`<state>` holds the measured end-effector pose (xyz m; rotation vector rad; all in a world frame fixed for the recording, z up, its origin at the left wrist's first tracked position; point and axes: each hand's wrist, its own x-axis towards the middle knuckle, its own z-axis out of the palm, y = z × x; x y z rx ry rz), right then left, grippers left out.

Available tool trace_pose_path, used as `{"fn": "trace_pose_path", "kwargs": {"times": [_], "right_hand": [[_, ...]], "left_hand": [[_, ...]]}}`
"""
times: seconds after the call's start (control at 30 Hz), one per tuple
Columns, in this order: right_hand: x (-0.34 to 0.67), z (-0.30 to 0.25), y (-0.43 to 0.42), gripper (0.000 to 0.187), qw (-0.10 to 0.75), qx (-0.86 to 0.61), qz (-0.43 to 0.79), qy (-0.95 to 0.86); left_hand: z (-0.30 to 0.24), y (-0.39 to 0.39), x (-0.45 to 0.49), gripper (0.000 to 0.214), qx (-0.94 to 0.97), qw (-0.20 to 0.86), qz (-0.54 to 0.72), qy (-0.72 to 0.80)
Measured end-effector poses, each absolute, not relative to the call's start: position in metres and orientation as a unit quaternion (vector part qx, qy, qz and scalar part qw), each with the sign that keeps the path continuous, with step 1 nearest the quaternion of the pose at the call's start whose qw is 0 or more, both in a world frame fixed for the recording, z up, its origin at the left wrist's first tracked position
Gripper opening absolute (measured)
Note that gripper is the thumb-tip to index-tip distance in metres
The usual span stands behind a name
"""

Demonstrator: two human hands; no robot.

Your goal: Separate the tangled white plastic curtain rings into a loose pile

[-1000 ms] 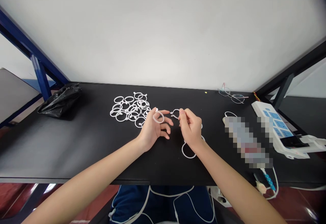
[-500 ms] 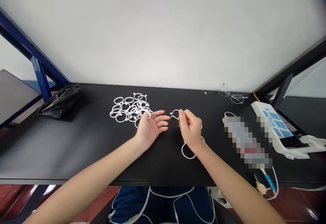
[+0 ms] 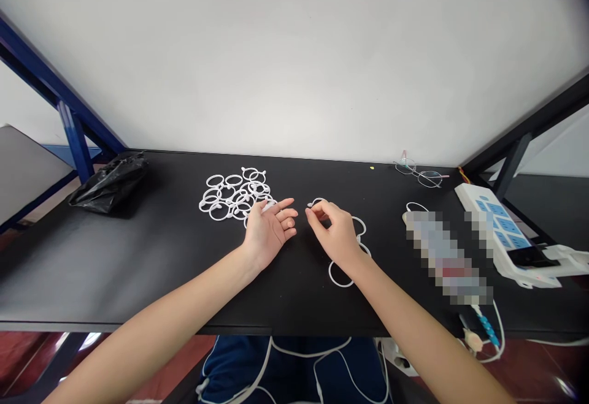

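Observation:
A heap of several loose white plastic rings [image 3: 232, 198] lies on the black table [image 3: 151, 257], left of the middle. My left hand [image 3: 269, 227] rests palm up at the heap's right edge, fingers stretched out, with one ring touching its fingertips. My right hand [image 3: 335, 232] is closed in a pinch on the end ring of a chain of linked white rings [image 3: 343, 269] that trails back under my wrist. The two hands are a short gap apart.
A crumpled black plastic bag [image 3: 108, 180] lies at the far left. Eyeglasses [image 3: 421, 173] sit by the back wall. A white and blue power strip [image 3: 499, 226], a blurred-out object [image 3: 444, 254] and white cables are on the right.
My left hand let the ring it held drop back at the heap and opened flat. My right hand slid a little left with the chain's end ring.

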<state>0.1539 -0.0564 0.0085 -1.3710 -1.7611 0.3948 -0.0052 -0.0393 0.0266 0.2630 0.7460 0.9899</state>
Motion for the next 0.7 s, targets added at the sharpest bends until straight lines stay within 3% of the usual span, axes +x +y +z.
{"fn": "trace_pose_path", "kwargs": {"times": [0.4, 0.7], "right_hand": [[0.1573, 0.0049, -0.0522, 0.01, 0.37, -0.574, 0.11, -0.722], [0.1607, 0.0015, -0.0524, 0.027, 0.323, -0.594, 0.124, -0.726]], "left_hand": [[0.0257, -0.0398, -0.0045, 0.044, 0.166, 0.813, 0.432, 0.353], [0.0198, -0.0422, -0.0024, 0.022, 0.264, 0.816, 0.356, 0.372]]}}
